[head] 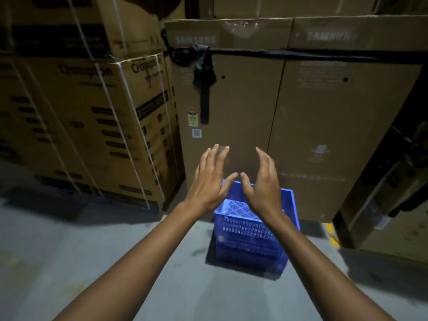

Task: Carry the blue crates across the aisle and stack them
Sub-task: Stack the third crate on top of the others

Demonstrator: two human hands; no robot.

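**Clerk:** Location of the task item?

**Inspector:** One blue crate (250, 232) stands upright on the grey floor (69, 251), at the foot of a tall brown carton (243, 100) printed SAMSUNG. Its far rim is close against the carton face. The top is open, and the lattice base and slotted near wall are visible.

**Clerk:** A single crate, or a stack?

**Inspector:** The lower half is dark and blurred. It may be a second crate underneath, but I cannot tell.

**Clerk:** Left hand?

**Inspector:** The left hand (208, 181) is released, with fingers spread and nearly straight. It hangs above the crate's far left corner and grasps nothing.

**Clerk:** Right hand?

**Inspector:** The right hand (264, 184) is also released, fingers loosely extended, above the crate's far rim and clear of it. The two thumbs are just beside each other. Both forearms are bare.

**Clerk:** Surroundings?

**Inspector:** Stacked cartons (92, 123) marked Crompton, bound with white bands, stand on the floor to the left. A black strap (301, 54) runs across the tall carton and its neighbour, knotted at the left with a tail hanging down. A yellow floor marking (332, 235) shows right of the crate.
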